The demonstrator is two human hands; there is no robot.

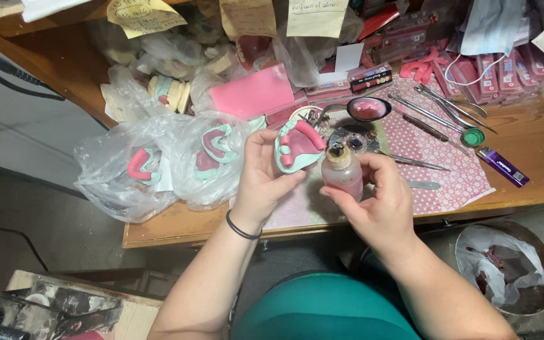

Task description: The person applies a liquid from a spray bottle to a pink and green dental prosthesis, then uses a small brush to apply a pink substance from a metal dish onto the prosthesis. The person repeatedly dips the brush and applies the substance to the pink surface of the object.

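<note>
mid-job, by the look of it: the dental cast (298,146), pale green with pink wax rims on top, sat in the left hand (260,173), fingers closed round its left edge, held above the near edge of the wooden bench (536,170). just right of it, touching or nearly so, the right hand (376,195) was clamped round a small pink bottle (342,173), upright, dark opening on top, cap apparently off. whether any liquid had gone on the cast couldn't be told; the wax looked dry, so i'd judge the applying step not yet done. hands close together, not joined. just beyond them a spotted pink cloth (448,164) lay on the bench with metal instruments (436,116) and a spoon-like ladle (368,108) holding pink wax. left of the hands, clear bags (127,170) held more green-and-pink casts, seemingly waiting. far right a purple lighter (504,167); near right, a lined bin (505,267).
</note>
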